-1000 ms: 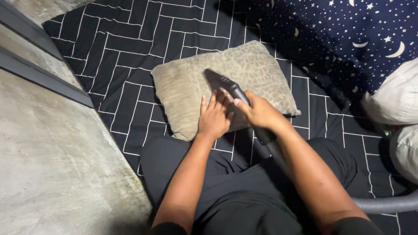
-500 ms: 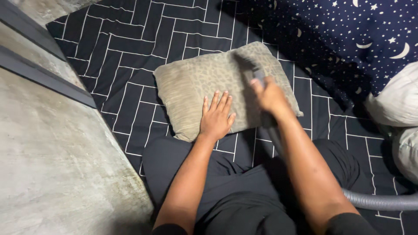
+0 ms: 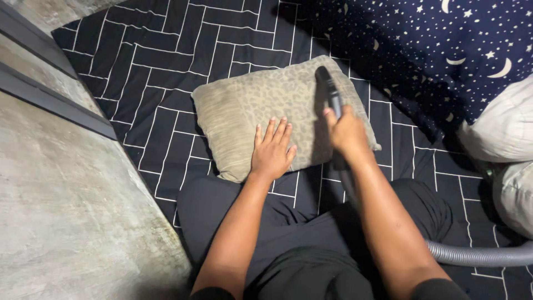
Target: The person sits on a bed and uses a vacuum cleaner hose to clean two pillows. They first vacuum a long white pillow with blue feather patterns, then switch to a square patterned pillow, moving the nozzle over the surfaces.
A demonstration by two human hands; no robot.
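A mattress sheet (image 3: 166, 66), black with a white herringbone line pattern, is seen spread beside a bare concrete floor (image 3: 61, 211). At the upper right a navy blanket (image 3: 444, 50) printed with stars and crescent moons is laid over the sheet. Two pale pillows (image 3: 502, 133) are stacked at the right edge (only partly in frame).

A tan, leopard-patterned cushion (image 3: 244, 105) is placed flat on the sheet, directly ahead of the person's black-clad crossed legs. The left hand (image 3: 272, 153) is laid on the cushion's near part, palm down, fingers spread and released, nothing grasped. The right hand (image 3: 347, 133) is clenched around the black vacuum nozzle (image 3: 328, 89), which is pointed away from the person; its tip is set against the cushion near the far right corner. A shadow is cast on the fabric just left of the nozzle.

A grey ribbed hose (image 3: 477, 255) is seen emerging from behind the right forearm and is run across the sheet to the right frame edge.
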